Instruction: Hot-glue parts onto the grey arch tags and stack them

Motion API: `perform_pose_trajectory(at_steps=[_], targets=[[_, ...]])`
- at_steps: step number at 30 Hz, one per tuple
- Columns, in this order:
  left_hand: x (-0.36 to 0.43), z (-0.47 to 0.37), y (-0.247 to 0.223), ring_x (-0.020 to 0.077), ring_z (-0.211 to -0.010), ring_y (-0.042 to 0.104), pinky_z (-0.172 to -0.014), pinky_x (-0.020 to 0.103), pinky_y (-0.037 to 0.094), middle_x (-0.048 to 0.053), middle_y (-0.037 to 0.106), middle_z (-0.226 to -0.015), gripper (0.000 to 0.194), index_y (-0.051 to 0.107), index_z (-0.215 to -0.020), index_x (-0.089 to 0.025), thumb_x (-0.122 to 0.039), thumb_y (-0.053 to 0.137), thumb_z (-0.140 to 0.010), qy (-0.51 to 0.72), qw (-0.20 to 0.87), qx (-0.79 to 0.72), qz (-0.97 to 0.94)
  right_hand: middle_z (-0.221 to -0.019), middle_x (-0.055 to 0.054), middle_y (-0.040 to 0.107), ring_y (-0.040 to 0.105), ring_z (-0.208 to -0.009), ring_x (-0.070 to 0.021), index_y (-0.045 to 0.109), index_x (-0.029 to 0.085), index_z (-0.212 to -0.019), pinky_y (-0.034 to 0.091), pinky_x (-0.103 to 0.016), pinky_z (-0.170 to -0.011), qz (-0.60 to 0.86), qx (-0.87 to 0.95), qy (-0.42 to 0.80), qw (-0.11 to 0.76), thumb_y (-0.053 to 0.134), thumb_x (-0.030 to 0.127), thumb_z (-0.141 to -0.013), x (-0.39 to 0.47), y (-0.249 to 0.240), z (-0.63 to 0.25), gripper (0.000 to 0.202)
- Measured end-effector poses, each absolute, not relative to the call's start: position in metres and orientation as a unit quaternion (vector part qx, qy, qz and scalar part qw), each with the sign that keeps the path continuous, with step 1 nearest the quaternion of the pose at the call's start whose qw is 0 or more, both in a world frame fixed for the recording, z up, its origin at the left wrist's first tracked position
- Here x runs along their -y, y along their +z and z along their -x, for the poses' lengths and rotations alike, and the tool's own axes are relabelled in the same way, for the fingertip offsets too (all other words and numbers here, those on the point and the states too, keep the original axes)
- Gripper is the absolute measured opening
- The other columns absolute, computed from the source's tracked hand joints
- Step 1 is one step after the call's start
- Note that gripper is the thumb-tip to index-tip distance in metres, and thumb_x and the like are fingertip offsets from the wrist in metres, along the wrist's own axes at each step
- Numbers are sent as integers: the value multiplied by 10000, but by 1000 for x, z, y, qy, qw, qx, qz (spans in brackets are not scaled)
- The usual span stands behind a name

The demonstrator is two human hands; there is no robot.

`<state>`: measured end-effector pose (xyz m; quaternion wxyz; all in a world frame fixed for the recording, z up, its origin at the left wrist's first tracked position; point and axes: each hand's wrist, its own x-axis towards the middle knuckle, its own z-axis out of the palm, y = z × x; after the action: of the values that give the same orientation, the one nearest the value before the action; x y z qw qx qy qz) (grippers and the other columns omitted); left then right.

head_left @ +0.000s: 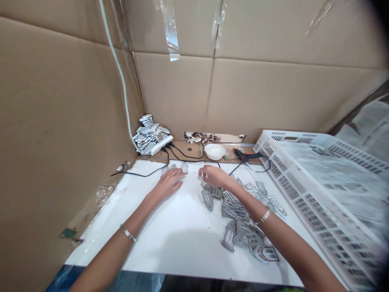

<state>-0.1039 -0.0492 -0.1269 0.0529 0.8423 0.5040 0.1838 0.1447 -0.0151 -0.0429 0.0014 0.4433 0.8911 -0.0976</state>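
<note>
My left hand (pixel 168 183) lies palm down near the back of the white table, its fingers stretched out. Under and beyond its fingertips stand a few small flat grey pieces, one of them a grey piece with a cut-out (pixel 184 167). My right hand (pixel 214 177) hovers at the near side of the white bowl, fingers loosely bent and apart, with nothing visible in them. Below my right wrist spreads a loose pile of flat grey cut-out pieces (pixel 235 213); one grey piece (pixel 208 200) lies at its left edge. My right forearm hides part of the pile.
A white bowl (pixel 215 152) and a glue gun (pixel 247 155) sit along the back ledge. Stacked pieces (pixel 151 136) lean by a white power strip (pixel 161 145) with black cords (pixel 148 175). A white plastic crate (pixel 306 202) borders the right side; cardboard walls (pixel 273 93) enclose the table.
</note>
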Motion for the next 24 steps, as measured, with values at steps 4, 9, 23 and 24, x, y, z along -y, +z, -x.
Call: perform_pose_trajectory(at_steps=[4, 9, 23, 24], targets=[[54, 89, -129, 313, -1440, 375, -1168, 527, 306, 132, 458, -1541, 458, 498, -1445, -189, -320, 484, -1007, 144, 61, -483, -862, -1113, -107, 695, 651, -974, -235, 707, 214, -1128, 437, -276, -755, -428, -892, -122, 79, 609, 317, -867, 42, -41, -163, 298], [54, 88, -125, 311, -1304, 503, -1090, 492, 396, 150, 583, -1379, 331, 631, -1269, -172, -297, 483, -1001, 155, 47, -476, -864, -1173, -128, 666, 643, -1027, -246, 670, 202, -1223, 432, -279, -768, -403, -899, -134, 111, 592, 203, -840, 49, -46, -161, 391], [44, 100, -134, 257, -1054, 621, -962, 427, 462, 104, 707, -1111, 295, 732, -1007, -182, -216, 440, -1002, 213, 6, -467, -858, -967, -76, 725, 639, -718, -150, 577, 152, -1271, 444, -224, -630, -559, -772, -280, -115, 456, 120, -883, -21, -76, -144, 408], [44, 101, -134, 257, -1062, 619, -965, 426, 460, 104, 709, -1122, 294, 733, -1010, -184, -219, 442, -1001, 213, 6, -470, -857, -983, -95, 728, 643, -747, -163, 602, 140, -1227, 445, -233, -650, -572, -766, -269, -120, 469, 102, -865, -24, -80, -140, 388]])
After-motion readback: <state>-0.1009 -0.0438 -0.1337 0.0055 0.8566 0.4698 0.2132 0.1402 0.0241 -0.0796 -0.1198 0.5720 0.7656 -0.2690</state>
